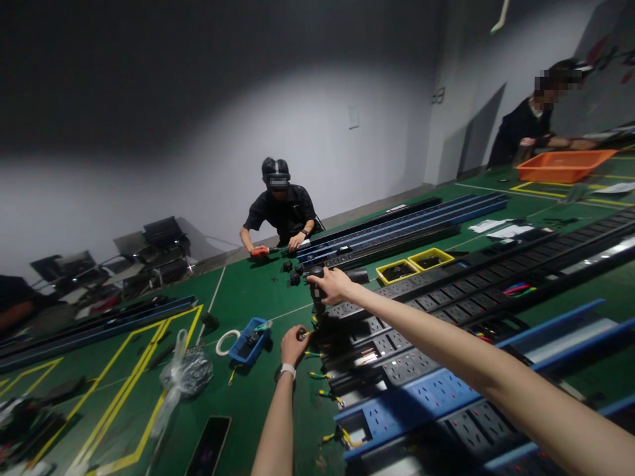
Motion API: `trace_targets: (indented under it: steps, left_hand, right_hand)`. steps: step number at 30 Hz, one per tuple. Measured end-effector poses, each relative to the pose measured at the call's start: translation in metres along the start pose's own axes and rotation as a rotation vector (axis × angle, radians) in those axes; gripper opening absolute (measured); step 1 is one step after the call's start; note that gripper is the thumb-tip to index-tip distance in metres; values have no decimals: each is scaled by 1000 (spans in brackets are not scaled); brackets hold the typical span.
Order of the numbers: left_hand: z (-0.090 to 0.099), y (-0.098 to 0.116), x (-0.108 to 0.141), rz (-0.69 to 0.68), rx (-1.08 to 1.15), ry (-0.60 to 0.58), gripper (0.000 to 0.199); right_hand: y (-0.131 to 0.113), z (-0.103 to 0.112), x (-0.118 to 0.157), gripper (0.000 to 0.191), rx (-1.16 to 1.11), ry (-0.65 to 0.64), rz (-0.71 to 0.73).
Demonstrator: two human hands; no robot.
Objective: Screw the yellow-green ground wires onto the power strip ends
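My right hand (335, 285) is wrapped round a black power screwdriver (318, 296), which points down over the ends of the power strips. My left hand (294, 345), with a pale band on its wrist, is closed on a small black part (301, 334) beside those ends. A short yellow-green wire shows by its fingers; the part's exact kind cannot be made out. Long black power strips (407, 367) and a blue power strip (421, 404) lie side by side under my right forearm. Yellow-green wires (331, 396) stick out of their near ends.
Left of my hand are a blue bin (251, 340) with black parts, a white tape roll (227, 343), a plastic bag (186, 373) and a phone (209, 446). Yellow bins (430, 258) stand beyond the strips. Across the table a person (282, 205) holds a red power tool (260, 252).
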State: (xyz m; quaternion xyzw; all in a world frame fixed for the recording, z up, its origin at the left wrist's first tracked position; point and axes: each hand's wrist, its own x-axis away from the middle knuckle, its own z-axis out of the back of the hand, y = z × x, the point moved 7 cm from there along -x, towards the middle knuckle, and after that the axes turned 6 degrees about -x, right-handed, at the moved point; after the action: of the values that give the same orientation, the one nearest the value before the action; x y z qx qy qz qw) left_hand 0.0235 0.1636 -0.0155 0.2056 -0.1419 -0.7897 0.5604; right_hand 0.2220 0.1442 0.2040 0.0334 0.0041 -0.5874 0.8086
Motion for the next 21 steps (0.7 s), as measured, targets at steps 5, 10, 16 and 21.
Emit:
trace_targets:
  steps: [5,10,16,21]
  left_hand:
    - [-2,-2,0,-15,-16,-2,35]
    - [-2,-2,0,-12,-9,-10,21]
    - [2,2,1,-35,-16,11,15]
    - [3,5,2,-35,0,2,13]
  right_hand:
    - [-1,4,1,67,-37,-11,67]
    - [-19,8,-5,75,44,4,192]
    - [-34,5,-5,94,211,72,258]
    - [-25,1,-4,85,236,112,220]
